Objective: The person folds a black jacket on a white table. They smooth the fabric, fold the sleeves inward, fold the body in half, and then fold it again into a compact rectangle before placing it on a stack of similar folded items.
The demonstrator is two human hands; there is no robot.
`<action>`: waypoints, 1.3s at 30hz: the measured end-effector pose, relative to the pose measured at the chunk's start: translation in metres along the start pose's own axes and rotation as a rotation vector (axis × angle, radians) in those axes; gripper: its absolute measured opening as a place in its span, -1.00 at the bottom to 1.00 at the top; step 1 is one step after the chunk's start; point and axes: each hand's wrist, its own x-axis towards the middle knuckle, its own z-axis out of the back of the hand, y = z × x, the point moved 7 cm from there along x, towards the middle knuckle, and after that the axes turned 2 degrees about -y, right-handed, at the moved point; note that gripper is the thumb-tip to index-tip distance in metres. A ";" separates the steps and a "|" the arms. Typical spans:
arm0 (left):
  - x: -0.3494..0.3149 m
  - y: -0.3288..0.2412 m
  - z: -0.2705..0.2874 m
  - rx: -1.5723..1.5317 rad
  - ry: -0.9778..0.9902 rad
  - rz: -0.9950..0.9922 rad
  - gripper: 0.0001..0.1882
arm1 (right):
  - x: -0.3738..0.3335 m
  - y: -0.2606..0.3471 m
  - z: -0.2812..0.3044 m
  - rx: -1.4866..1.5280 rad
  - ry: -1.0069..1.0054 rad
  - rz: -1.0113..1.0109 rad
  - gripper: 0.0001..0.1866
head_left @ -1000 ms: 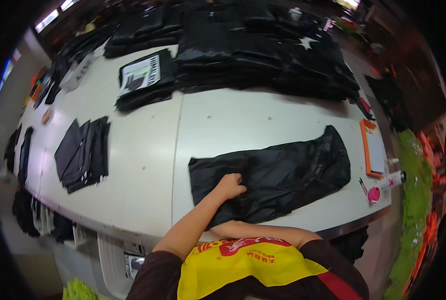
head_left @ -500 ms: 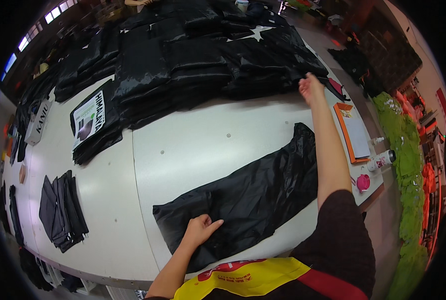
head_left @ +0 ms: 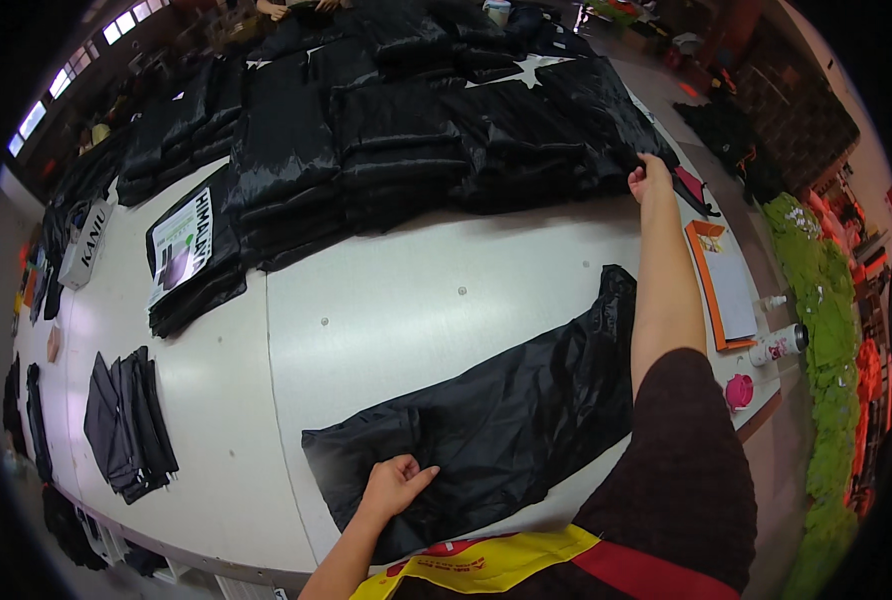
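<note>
A long piece of shiny, wrinkled black cloth lies slantwise on the white table in front of me, its left end folded over. My left hand rests on that folded end, thumb apart from the loosely bent fingers. With the arm stretched far forward, my right hand is at the right end of the large stacks of folded black cloth. Its fingers are curled at the edge of the black pile, and what they hold, if anything, is hidden.
A white-labelled black package lies left of the stacks, with folded dark pieces nearer me. Along the right edge are an orange tray, a bottle and a pink round item. Another person's hands show at the far end.
My right hand has moved slightly right along the stack's edge, and its fingers look more curled. The left hand stays on the cloth. The whole view has shifted a little.
</note>
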 end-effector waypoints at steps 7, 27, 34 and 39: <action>0.004 0.001 -0.003 0.025 0.016 -0.006 -0.59 | -0.021 0.061 0.038 -0.834 -0.406 0.782 -0.60; 0.001 0.001 -0.004 0.013 -0.008 -0.040 -0.57 | -0.426 -0.133 0.134 -0.456 0.783 -0.160 -0.72; -0.001 0.009 -0.001 0.195 -0.127 -0.146 -0.80 | -0.409 -0.085 0.156 -1.481 0.776 1.254 -0.22; -0.016 -0.010 -0.006 0.231 -0.073 -0.117 -0.63 | -0.296 -0.123 0.232 -1.322 0.809 0.500 0.01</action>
